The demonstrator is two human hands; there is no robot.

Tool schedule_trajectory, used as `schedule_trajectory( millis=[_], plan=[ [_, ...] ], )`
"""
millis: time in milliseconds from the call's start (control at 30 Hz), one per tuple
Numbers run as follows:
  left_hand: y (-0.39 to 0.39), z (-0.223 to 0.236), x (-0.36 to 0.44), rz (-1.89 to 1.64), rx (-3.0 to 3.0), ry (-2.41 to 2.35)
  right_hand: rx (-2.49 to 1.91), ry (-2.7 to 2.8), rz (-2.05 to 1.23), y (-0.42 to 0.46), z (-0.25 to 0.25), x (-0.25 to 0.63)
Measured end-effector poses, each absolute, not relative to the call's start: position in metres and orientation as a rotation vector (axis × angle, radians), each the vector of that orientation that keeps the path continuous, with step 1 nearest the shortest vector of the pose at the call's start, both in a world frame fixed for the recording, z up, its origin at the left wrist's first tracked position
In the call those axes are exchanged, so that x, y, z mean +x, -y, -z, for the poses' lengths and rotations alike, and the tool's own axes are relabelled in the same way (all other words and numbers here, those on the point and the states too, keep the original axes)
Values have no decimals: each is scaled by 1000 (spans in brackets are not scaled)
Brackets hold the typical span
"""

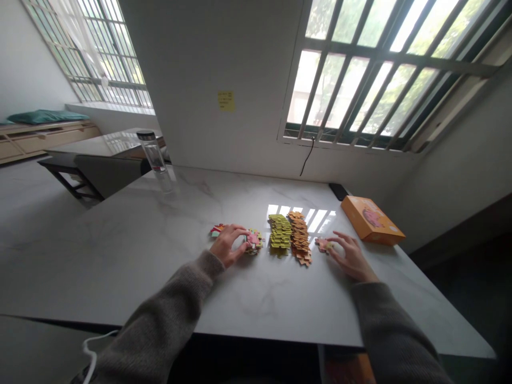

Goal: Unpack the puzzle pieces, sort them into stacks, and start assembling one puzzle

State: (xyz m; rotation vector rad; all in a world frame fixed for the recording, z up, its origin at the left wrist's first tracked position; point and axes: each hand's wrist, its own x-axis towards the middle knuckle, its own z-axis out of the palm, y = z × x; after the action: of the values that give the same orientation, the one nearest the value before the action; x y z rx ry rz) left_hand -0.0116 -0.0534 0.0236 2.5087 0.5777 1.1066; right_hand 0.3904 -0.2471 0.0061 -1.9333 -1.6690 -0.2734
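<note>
The left hand [226, 245] sits curved and narrow on the marble, fingertips at a small mixed pile of pink and multicoloured cardboard jigsaw pieces [254, 241] just beside it; whether it pinches one, I cannot tell. A second small cluster of red and teal jigsaw pieces [217, 230] lies just beyond its fingers. The right hand [352, 257] is spread wider, palm down, its fingers reaching toward a few pale pink jigsaw pieces [323, 245]; any grip is unclear too. Between the hands, on the white marble tabletop [120, 250], run a long yellow-green stack of jigsaw pieces [280, 232] and a long orange stack of jigsaw pieces [299, 237], side by side. Past the right hand lies a flat orange cardboard box [372, 220], with a black phone [338, 191] behind it. Far beyond the left hand stands a clear glass bottle [152, 154].
</note>
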Motion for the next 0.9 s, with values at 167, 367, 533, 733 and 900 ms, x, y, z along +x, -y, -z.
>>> schedule_trajectory(
  millis=[167,367,533,733,900],
  plan=[
    [51,-19,-10,-1070,2519,-587,-1675,1802,396,219,-22,308],
    [51,-21,-11,-1059,2527,-565,-1397,1982,169,179,-38,198],
    [52,-24,-12,-1060,2524,-535,-1480,1998,94,161,-40,168],
    [52,-23,-12,-1031,2537,-548,-1511,1955,-22,159,-36,173],
    [52,-24,-13,-1026,2539,-523,-1454,1895,-84,157,-36,177]
  ],
)
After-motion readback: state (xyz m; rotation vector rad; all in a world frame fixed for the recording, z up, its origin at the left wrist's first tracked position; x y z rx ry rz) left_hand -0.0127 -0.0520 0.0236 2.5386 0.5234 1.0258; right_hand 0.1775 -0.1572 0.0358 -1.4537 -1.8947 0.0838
